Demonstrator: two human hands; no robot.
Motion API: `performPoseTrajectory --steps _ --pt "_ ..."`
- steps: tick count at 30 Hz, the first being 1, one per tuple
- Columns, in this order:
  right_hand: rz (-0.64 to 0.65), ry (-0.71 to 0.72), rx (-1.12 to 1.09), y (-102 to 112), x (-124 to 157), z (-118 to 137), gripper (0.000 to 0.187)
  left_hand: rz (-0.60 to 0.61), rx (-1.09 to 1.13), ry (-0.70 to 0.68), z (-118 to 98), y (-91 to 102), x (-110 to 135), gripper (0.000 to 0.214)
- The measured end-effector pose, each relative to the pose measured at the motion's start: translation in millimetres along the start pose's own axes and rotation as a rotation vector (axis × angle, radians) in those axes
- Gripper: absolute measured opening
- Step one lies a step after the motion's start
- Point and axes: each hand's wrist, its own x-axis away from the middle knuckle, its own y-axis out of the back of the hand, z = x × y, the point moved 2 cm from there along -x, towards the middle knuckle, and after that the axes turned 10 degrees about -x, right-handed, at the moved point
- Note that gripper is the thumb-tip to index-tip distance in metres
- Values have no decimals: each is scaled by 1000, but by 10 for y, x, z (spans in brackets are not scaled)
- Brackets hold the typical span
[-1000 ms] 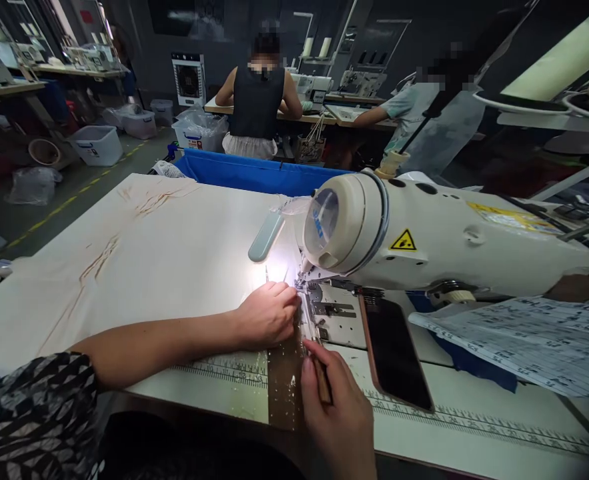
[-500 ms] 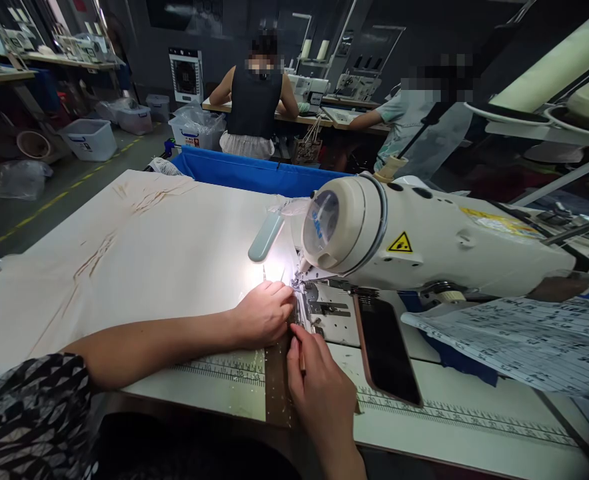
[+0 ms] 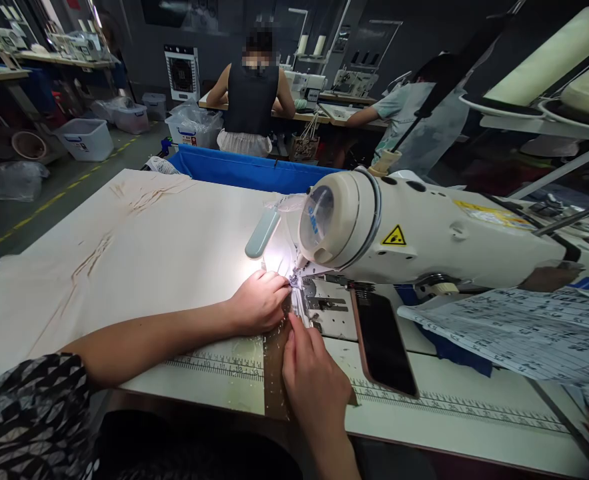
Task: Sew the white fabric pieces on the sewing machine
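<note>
My left hand (image 3: 261, 301) lies beside the needle area of a white sewing machine (image 3: 364, 223), fingers curled and pressed together at the presser foot (image 3: 295, 279). Whatever these fingertips grip is too small and covered to name. Just below and to the right, my right hand (image 3: 317, 377) is closed in a pinch in front of the metal needle plate (image 3: 327, 303); its fingers hide what lies between them. A brown strip (image 3: 275, 373) runs under both hands to the table's front edge. Bright lamp light falls around the needle.
A pale grey-green oblong object (image 3: 263, 233) lies behind my left hand. Right of the needle plate rests a phone (image 3: 384, 343), near printed sheets (image 3: 514, 333). Thin beige strips (image 3: 91, 257) lie on the white table (image 3: 184, 247). A blue cloth bin (image 3: 249, 170) borders the back; two people sit beyond.
The whole view has shifted slightly. Both hands keep their closed grips near the needle, the left fingertips a little nearer the presser foot.
</note>
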Motion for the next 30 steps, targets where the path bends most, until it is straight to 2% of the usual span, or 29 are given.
performPoseTrajectory --steps 6,14,19,25,27,30 --pt "-25 10 -124 -9 114 -64 31 -15 -42 89 63 62 8 33" --pt "77 93 -158 -66 158 -175 29 -45 -12 116 11 -28 -8 33" --pt "101 68 -138 -77 154 -148 30 -50 -12 154 41 -8 -14 33" --pt "-14 144 -184 33 129 -80 29 -82 -8 307 175 -7 -23 29" --pt "-28 106 -217 98 127 -104 30 -111 2 339 192 -32 -13 29" --pt "-39 -73 -149 153 119 -261 37 -142 24 357 191 -63 13 30"
